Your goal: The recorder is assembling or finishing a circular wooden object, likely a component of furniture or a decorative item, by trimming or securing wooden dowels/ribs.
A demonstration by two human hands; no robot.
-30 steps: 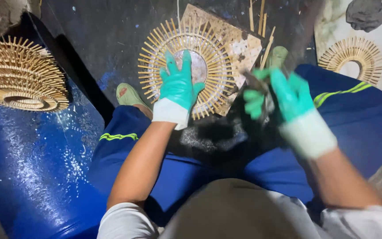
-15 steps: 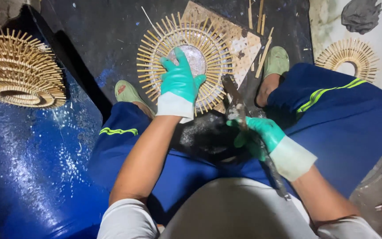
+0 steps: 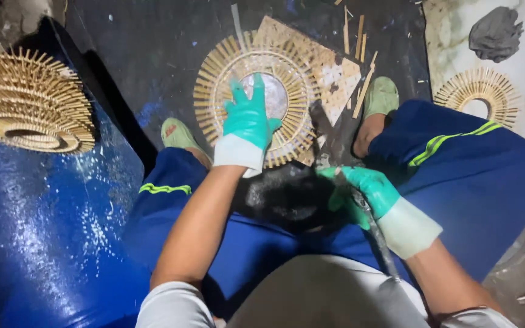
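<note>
No packages, labels or signs in view; only marking is the yellow-green stripe on each blue trouser leg. Left hand (image 3: 247, 118), green glove with white cuff, lies flat with fingers spread on the sunburst stick frame (image 3: 256, 97), palm over its pale round centre; pressing, not gripping. Frame: round, tan sticks radiating from woven rings, lying flat on the dark floor between the person's feet, partly over a flat wooden board (image 3: 329, 67). Right hand (image 3: 363, 191), same glove, closed around a dark long-handled tool (image 3: 360, 206); its far end reaches the frame's right edge, tip blurred. Stack of finished frames (image 3: 28, 100) on top of the blue drum (image 3: 50, 225), far left; one more frame (image 3: 478, 94) on the pale surface upper right, below a grey rag (image 3: 496, 33); loose sticks (image 3: 360, 42) scattered near the board.
</note>
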